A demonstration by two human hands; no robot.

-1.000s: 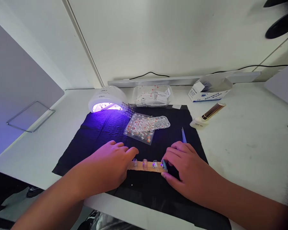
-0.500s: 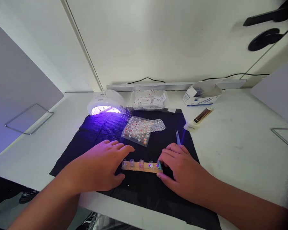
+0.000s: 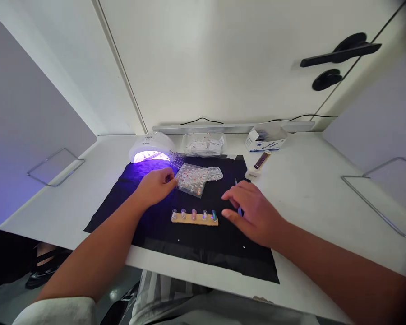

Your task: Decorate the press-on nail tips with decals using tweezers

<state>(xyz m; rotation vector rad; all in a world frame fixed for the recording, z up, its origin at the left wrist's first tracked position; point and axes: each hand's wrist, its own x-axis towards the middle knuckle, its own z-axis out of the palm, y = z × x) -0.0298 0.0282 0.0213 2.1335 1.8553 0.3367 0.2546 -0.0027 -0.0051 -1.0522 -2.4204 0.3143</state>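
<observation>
Count: 1 wooden strip (image 3: pixel 194 218) w/ 5 nail tips stuck upright in a row, ctr frame on the black mat (image 3: pixel 149 225). 2 sticker sheets (image 3: pixel 198 177) overlapping, just above ctr. 1 UV lamp (image 3: pixel 151 146), lit purple, upper-left of mat. 1 clear box (image 3: pixel 204 144) of small packets right of lamp. 1 white/blue carton (image 3: pixel 265 139) further right, 1 small bottle (image 3: pixel 258 163) lying on its side below it. 1 pair tweezers (image 3: pixel 237 194) on mat, mostly behind right hand.

Surroundings: white desk (image 3: pixel 325 194), grey dividers at both frame edges, black wall brackets upper right. Nothing lies between hands and strip.

Left hand (image 3: pixel 155 186): upper-left of strip, fingers loosely curled, tips touching left edge of sticker sheets; can't tell if it pinches them. Clear of the strip.

Right hand (image 3: pixel 253 212): right of strip, fingers spread and relaxed, palm down, holding nothing. Fingertips near strip's right end, not touching.

Strip sits between both hands, lower than left, level w/ right.
</observation>
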